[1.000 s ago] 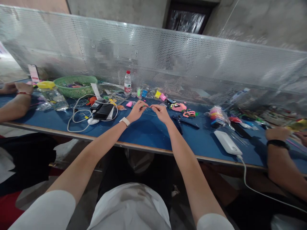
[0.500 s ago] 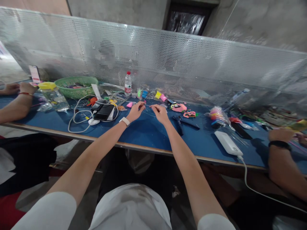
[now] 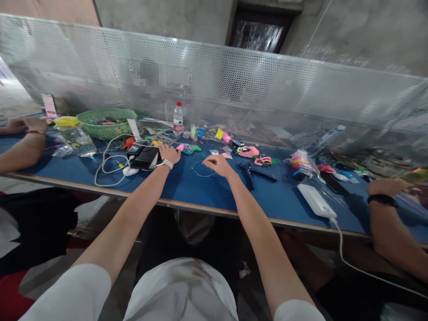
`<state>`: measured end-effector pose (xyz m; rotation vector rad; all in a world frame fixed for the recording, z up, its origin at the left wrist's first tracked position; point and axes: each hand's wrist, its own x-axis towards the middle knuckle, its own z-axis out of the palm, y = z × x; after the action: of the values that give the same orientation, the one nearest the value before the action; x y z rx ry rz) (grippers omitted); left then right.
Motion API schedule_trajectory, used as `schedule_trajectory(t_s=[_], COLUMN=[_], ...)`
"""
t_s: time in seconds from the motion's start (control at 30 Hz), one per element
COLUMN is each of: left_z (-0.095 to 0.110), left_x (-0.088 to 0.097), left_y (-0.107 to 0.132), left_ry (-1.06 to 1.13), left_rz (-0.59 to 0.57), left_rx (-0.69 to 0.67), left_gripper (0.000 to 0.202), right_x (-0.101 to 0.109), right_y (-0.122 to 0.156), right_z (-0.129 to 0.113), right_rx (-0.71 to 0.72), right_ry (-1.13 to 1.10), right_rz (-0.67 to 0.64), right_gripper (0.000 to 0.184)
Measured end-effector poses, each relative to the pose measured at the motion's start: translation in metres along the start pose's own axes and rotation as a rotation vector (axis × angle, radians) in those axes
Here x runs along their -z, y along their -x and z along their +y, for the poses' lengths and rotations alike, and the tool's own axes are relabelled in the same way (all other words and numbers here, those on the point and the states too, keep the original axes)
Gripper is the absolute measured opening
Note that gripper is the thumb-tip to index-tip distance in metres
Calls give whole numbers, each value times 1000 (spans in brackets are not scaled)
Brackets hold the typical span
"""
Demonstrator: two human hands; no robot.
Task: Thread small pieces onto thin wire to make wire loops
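My right hand (image 3: 218,165) is closed in a pinch over the middle of the blue table. From its fingertips a thin, pale wire or thread (image 3: 199,174) curves out in a loose loop. My left hand (image 3: 170,154), with a white band on the wrist, reaches palm down beside the black phone-like device (image 3: 146,158). Its fingers look stretched out, their tips partly hidden among small items. A pink lump (image 3: 180,147) lies right by that hand, and a green piece in clear wrap (image 3: 195,148) is just beyond. Dark-handled pliers (image 3: 249,171) rest right of my right hand.
White cables and a green basket (image 3: 107,129) stand left, near a yellow-lidded jar (image 3: 75,138). A water bottle (image 3: 178,119) is at the back by the perforated screen. Pink clay shapes (image 3: 248,151) and a white power bank (image 3: 316,200) lie right. Co-workers' arms show at both sides.
My hands have parted. The left hand has moved left and down toward the device, uncovering the green piece. My right hand has lowered slightly, and the wire now hangs in a loop from it.
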<state>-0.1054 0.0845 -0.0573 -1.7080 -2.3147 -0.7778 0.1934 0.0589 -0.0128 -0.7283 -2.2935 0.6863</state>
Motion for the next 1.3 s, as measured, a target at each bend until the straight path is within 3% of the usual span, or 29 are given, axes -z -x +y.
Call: schedule_trajectory(t_s=[0.23,0.87,1.3], left_z=[-5,6,5], left_x=[-6,15,19], left_y=[-7,3,0], left_ry=[-52,-94,53], left_rz=[-39,-24,45], left_rx=[15,-12,-47], left_gripper=[68,64,42], right_x=[-3,-3,-5], right_y=[-2,-2,-2], right_z=[7,1,2], right_rx=[-44,-62,-61], right_ry=[53,86,93], right_rz=[-59,-89,-85], right_gripper=[33,30,31])
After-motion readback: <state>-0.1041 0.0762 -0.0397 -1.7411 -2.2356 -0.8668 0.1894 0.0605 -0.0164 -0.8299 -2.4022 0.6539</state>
